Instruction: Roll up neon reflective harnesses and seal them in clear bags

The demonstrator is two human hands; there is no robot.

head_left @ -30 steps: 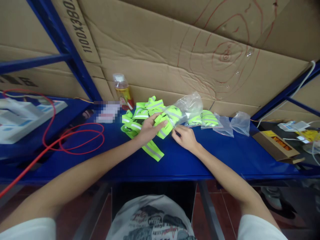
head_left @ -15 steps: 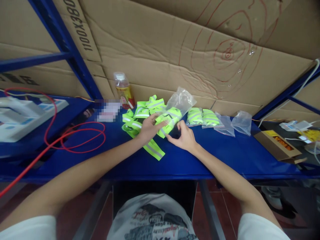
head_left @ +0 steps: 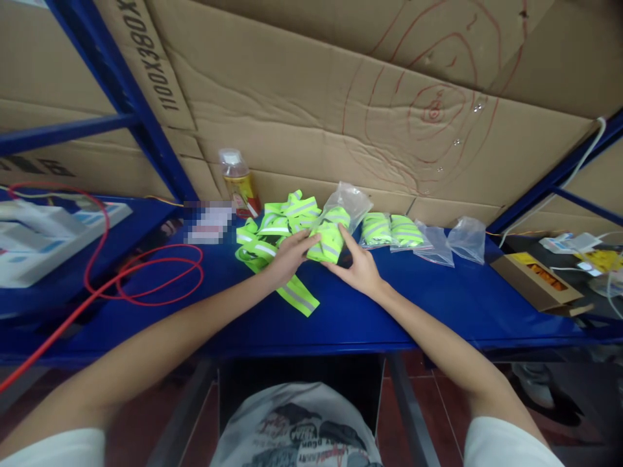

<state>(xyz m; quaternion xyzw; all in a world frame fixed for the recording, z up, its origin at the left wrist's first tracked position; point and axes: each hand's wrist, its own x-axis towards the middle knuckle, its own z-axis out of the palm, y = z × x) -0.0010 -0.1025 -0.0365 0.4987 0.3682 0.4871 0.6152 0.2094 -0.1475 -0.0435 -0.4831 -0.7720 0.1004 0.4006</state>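
Note:
My left hand (head_left: 288, 258) and my right hand (head_left: 359, 266) both grip a folded neon-yellow reflective band (head_left: 329, 239) that sits half inside a clear plastic bag (head_left: 351, 202). The left fingers press its left end, the right fingers hold the bag's lower edge. A loose pile of the same bands (head_left: 272, 227) lies just left, on the blue shelf (head_left: 438, 305). One band strip (head_left: 298, 298) trails toward the front edge.
Two bagged bands (head_left: 392, 230) and empty clear bags (head_left: 468, 239) lie to the right. A bottle (head_left: 236, 183) stands at the back against cardboard. A red cable (head_left: 146, 272) loops at left. An open cardboard box (head_left: 535, 283) sits at far right.
The band has slid deeper into the bag, and both hands have closed in around it. The bag's free end has dropped lower.

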